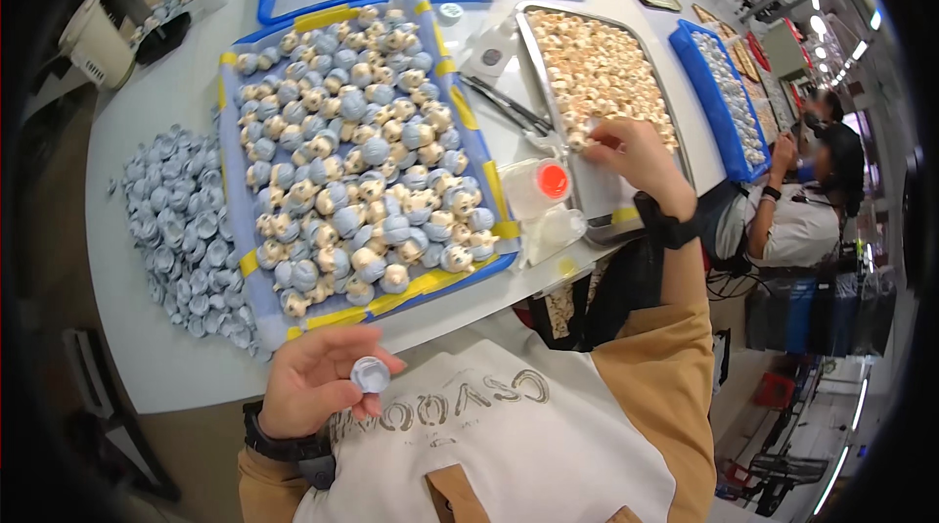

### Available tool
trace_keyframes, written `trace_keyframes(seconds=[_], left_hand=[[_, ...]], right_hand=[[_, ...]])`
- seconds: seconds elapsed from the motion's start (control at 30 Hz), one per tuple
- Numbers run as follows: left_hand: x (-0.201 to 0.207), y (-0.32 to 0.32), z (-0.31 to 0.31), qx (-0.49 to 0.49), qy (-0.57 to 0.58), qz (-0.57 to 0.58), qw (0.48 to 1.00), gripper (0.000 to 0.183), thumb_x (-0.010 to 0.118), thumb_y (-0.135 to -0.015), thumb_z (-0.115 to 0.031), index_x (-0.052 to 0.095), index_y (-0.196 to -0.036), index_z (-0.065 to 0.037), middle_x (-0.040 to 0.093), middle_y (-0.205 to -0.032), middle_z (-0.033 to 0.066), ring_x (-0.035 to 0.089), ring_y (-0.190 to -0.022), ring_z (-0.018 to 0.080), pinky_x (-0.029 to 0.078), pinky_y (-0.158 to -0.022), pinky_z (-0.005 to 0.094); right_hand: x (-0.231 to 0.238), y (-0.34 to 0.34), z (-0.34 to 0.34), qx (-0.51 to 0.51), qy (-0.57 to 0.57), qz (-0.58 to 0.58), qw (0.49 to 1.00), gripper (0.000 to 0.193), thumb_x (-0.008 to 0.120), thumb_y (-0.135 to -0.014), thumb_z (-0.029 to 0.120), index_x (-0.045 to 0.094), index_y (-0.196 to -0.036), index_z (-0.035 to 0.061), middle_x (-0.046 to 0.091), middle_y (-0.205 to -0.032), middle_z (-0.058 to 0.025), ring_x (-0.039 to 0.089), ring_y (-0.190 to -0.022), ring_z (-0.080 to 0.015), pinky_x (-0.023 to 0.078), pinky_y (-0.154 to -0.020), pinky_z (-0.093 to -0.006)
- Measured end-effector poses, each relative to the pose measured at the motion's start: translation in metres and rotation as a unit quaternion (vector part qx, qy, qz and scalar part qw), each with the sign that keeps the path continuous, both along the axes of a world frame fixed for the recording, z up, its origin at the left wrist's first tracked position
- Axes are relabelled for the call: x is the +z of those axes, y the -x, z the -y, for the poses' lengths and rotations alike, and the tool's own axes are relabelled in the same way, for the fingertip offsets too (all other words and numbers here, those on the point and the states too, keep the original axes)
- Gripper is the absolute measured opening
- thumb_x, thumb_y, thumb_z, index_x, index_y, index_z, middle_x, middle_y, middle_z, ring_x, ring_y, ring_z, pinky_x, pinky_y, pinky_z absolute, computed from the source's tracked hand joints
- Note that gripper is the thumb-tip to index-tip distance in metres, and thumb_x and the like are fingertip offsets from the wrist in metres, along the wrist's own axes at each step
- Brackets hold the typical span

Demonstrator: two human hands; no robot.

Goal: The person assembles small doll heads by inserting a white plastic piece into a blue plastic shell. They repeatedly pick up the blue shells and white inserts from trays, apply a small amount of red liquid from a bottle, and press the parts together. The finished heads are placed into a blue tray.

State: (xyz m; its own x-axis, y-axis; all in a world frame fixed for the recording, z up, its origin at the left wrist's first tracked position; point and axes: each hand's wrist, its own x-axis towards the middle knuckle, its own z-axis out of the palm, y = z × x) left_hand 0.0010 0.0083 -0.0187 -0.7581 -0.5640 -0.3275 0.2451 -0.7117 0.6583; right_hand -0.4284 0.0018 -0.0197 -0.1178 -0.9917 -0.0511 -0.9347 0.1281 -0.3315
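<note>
The left hand (318,381) is grasping a single pale blue cup (371,375) between thumb and fingers, its hollow side facing up toward the wearer, just off the near edge of the tabletop (137,357). The right hand (641,156) is holding its thumb and fingertips close together over the left side of the steel tray (599,192), toward the tabletop's near edge, where cream pieces (602,63) are lying; from here I cannot tell whether one is caught in that pinch. More blue cups (186,220) are lying in a loose heap along the tabletop's left edge. Between heap and steel tray, a tape-edged tray (233,136) is carrying blue-and-cream figures (372,151) from its far corners to its near side. Black tweezers (509,104) and a red-capped bottle (553,181) are standing idle by the steel tray's left edge. In my judgement, the step in hand is the selecting of a cream piece while a cup is being held ready; the next move is calling for a light pinch on one piece only, without disturbing its neighbours or squeezing the cup.
</note>
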Motion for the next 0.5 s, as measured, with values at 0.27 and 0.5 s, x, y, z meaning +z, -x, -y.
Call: trace_keyframes(seconds=[0.27,0.5], left_hand=[[-0.003,0.0,0.003,-0.058,0.014,-0.045,0.997,0.034,0.054,-0.081,0.003,0.048,-0.113,0.007,0.051,-0.115,0.019,0.055,-0.096,0.0185,0.049,-0.08,0.0295],[-0.001,0.005,0.001,-0.111,0.021,-0.048,0.992,0.029,0.06,-0.079,0.004,0.051,-0.106,0.004,0.055,-0.104,0.0129,0.056,-0.094,0.0193,0.05,-0.079,0.0307]], right_hand=[[0.062,-0.104,-0.046,0.072,0.133,0.139,0.979,0.025,0.065,-0.061,0.003,0.06,-0.085,0.0024,0.061,-0.079,-0.0084,0.059,-0.071,-0.026,0.046,-0.064,-0.0324],[0.027,-0.225,-0.045,0.352,0.245,0.291,0.855,0.023,0.062,-0.061,0.01,0.052,-0.079,0.0028,0.047,-0.078,-0.0085,0.049,-0.072,-0.0234,0.039,-0.059,-0.0328]])
